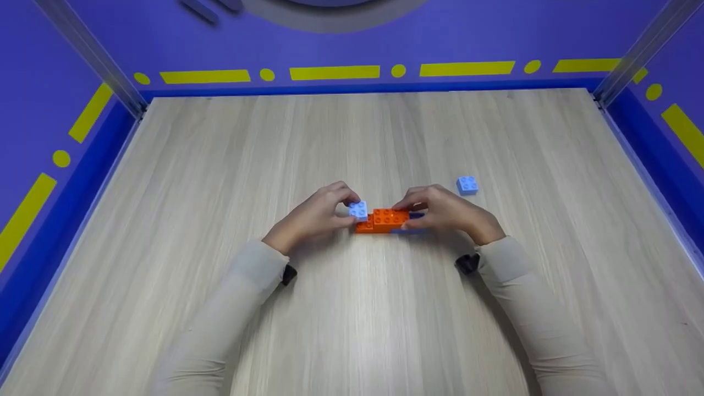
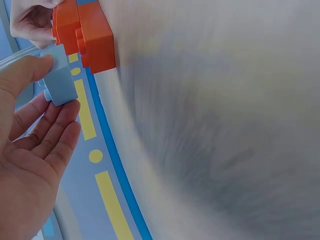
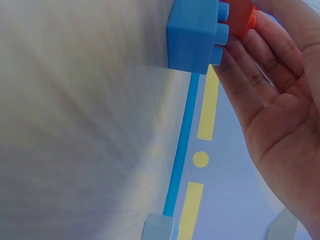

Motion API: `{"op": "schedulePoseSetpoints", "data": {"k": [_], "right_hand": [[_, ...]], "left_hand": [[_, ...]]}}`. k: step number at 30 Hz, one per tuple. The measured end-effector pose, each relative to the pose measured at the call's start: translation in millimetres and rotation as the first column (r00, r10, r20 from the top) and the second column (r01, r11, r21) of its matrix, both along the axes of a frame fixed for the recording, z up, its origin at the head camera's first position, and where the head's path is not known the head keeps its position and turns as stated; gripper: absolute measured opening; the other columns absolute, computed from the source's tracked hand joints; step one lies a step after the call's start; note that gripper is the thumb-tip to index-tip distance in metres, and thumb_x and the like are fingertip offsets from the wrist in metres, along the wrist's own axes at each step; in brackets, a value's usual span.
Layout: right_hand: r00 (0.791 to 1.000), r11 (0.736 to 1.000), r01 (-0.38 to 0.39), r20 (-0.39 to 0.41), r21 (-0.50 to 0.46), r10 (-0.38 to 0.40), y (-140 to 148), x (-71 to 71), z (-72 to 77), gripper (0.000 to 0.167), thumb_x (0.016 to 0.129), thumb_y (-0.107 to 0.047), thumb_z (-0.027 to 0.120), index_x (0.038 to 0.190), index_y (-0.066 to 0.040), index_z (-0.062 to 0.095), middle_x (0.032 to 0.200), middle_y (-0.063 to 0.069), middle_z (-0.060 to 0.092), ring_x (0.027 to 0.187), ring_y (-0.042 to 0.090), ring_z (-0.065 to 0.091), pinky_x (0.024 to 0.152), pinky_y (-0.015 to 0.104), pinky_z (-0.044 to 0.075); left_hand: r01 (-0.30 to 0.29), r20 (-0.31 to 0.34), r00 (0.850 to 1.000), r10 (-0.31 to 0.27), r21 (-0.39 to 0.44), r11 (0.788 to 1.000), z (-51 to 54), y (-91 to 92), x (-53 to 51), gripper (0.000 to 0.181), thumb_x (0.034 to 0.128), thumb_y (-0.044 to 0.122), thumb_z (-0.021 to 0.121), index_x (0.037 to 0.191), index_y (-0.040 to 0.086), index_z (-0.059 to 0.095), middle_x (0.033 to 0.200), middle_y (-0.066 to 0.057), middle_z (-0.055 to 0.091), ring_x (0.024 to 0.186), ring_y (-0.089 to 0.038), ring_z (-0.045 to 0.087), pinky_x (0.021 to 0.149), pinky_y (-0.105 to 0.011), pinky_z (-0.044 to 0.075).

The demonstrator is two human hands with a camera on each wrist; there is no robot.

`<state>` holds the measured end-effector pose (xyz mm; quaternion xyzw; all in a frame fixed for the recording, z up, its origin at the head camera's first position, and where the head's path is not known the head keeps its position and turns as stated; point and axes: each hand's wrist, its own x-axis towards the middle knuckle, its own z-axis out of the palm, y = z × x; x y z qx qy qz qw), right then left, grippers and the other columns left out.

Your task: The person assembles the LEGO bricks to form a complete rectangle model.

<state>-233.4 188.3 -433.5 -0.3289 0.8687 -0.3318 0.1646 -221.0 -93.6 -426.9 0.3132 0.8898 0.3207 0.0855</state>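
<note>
My left hand (image 1: 322, 213) pinches a light blue two-by-two brick (image 1: 358, 211) between thumb and fingers. In the left wrist view that light blue brick (image 2: 61, 77) is tilted and apart from the orange bricks, just off the studded left end of the lower orange brick (image 2: 98, 40). An upper orange brick (image 1: 390, 218) sits across the lower orange brick and a darker blue brick (image 3: 192, 35) beside it. My right hand (image 1: 448, 212) holds the upper orange brick at its right end, hiding part of the blue brick.
Another light blue brick (image 1: 467, 185) lies alone on the wooden table (image 1: 352, 330), beyond the right hand. Purple-blue walls (image 1: 341, 49) with yellow markings enclose the table's back and sides.
</note>
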Motion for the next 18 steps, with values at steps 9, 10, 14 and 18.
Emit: {"op": "schedulePoseSetpoints", "data": {"k": [9,10,14,18], "right_hand": [[1.0,1.0,0.017,0.011,0.016,-0.017,-0.9,0.5,0.8,0.032,0.083,-0.015,0.075,0.115,-0.012,0.071,0.104,0.003,0.065,0.103,0.02,0.064,0.093,0.039,0.052],[1.0,1.0,0.016,0.012,0.012,-0.016,-0.8,0.3,0.6,0.032,0.083,-0.015,0.075,0.115,-0.011,0.071,0.103,0.003,0.065,0.103,0.02,0.064,0.093,0.039,0.052],[1.0,1.0,0.008,0.015,-0.01,-0.008,-0.6,-0.5,-0.1,0.033,0.082,-0.013,0.075,0.114,-0.01,0.071,0.103,0.004,0.065,0.102,0.021,0.065,0.092,0.039,0.053],[0.999,0.999,0.003,0.04,-0.048,-0.001,-0.9,-0.4,0.1,0.033,0.081,-0.01,0.076,0.114,-0.008,0.071,0.103,0.007,0.065,0.103,0.023,0.064,0.093,0.04,0.052]], "left_hand": [[0.01,0.006,1.0,-0.01,-0.011,1.0,-2.9,4.0,1.6,0.026,0.087,0.013,0.068,0.111,0.003,0.065,0.109,-0.008,0.059,0.103,-0.021,0.057,0.094,-0.035,0.049],[0.011,0.008,1.0,-0.011,-0.013,1.0,-2.9,4.6,1.8,0.026,0.0872,0.013,0.068,0.111,0.003,0.065,0.109,-0.008,0.059,0.103,-0.021,0.057,0.094,-0.035,0.049],[0.02,0.016,1.0,-0.02,-0.013,1.0,-4.1,6.1,1.7,0.027,0.0872,0.014,0.068,0.112,0.003,0.065,0.11,-0.008,0.059,0.104,-0.021,0.057,0.094,-0.035,0.049],[0.028,0.029,0.999,-0.028,0.004,1.0,-5.1,6.7,1.4,0.027,0.0863,0.013,0.068,0.112,0.003,0.065,0.11,-0.007,0.059,0.105,-0.021,0.058,0.094,-0.035,0.049]]}}
